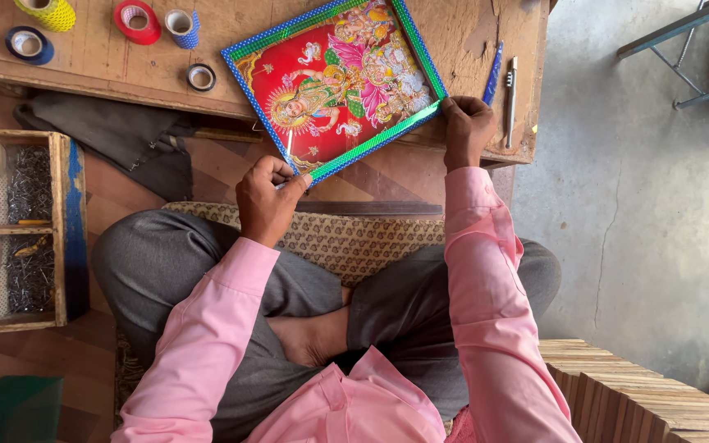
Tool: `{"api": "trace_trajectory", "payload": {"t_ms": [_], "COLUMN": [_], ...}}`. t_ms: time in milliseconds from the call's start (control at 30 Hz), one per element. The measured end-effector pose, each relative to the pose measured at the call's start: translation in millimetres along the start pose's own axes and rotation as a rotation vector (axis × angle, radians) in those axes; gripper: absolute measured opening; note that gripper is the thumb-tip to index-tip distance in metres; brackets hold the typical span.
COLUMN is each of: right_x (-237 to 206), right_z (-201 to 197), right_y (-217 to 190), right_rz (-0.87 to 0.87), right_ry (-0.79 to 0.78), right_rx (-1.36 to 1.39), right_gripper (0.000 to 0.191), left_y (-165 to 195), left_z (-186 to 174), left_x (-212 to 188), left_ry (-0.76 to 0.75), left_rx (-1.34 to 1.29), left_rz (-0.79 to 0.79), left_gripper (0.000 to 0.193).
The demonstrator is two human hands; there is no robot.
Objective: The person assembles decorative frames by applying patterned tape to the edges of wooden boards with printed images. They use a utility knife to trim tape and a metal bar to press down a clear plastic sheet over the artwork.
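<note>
A framed picture (pixel 334 86), red with colourful figures and a blue and green taped border, lies tilted on the low wooden table (pixel 469 33). My left hand (pixel 268 197) pinches its near left corner, fingers closed on the edge. At the near right corner my right hand (pixel 467 127) grips the green-taped edge. I sit cross-legged in grey trousers and pink sleeves.
Several tape rolls stand on the table: yellow (pixel 49 12), red (pixel 137 22), blue and white (pixel 182 27), dark (pixel 28 45), small one (pixel 200 78). A blue pen (pixel 493 74) and metal tool (pixel 510 90) lie right. A wooden box of nails (pixel 18 230) sits left. Stacked wooden boards (pixel 642 398) lie at lower right.
</note>
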State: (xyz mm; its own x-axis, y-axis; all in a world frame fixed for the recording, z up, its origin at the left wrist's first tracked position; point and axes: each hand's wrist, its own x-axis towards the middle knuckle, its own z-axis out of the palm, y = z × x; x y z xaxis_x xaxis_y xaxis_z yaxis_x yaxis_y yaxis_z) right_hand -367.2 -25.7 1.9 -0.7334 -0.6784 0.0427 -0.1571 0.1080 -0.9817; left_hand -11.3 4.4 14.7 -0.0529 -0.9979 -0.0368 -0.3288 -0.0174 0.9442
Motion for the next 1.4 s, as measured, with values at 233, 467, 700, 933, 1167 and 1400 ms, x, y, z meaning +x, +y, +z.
{"api": "trace_trajectory", "payload": {"t_ms": [233, 467, 700, 933, 1167, 1400], "right_x": [0.7, 0.3, -3.2, 1.5, 9.3, 9.5], "right_z": [-0.4, 0.3, 4.1, 3.1, 4.4, 3.0], "right_y": [6.8, 6.9, 10.7, 16.1, 20.6, 23.6], "right_rz": [-0.034, -0.023, -0.131, -0.188, -0.087, -0.063], "right_ry": [0.01, 0.019, 0.064, 0.043, 0.015, -0.005], "right_rx": [-0.009, -0.007, -0.034, -0.136, -0.177, -0.124], "right_gripper": [0.008, 0.008, 0.011, 0.018, 0.011, 0.008], "left_y": [2.4, 4.7, 5.2, -7.2, -12.3, -5.2], "left_z": [-1.1, -1.2, -0.6, 5.7, 5.4, 1.5], "left_x": [0.4, 1.2, 0.7, 2.1, 1.6, 0.9], "left_ry": [-0.021, -0.026, -0.026, -0.02, -0.03, -0.042], "left_rx": [-0.033, -0.031, -0.043, -0.205, -0.139, -0.13], "left_rz": [-0.05, -0.061, -0.066, 0.004, -0.121, -0.08], "left_gripper": [0.024, 0.024, 0.023, 0.023, 0.018, 0.015]}}
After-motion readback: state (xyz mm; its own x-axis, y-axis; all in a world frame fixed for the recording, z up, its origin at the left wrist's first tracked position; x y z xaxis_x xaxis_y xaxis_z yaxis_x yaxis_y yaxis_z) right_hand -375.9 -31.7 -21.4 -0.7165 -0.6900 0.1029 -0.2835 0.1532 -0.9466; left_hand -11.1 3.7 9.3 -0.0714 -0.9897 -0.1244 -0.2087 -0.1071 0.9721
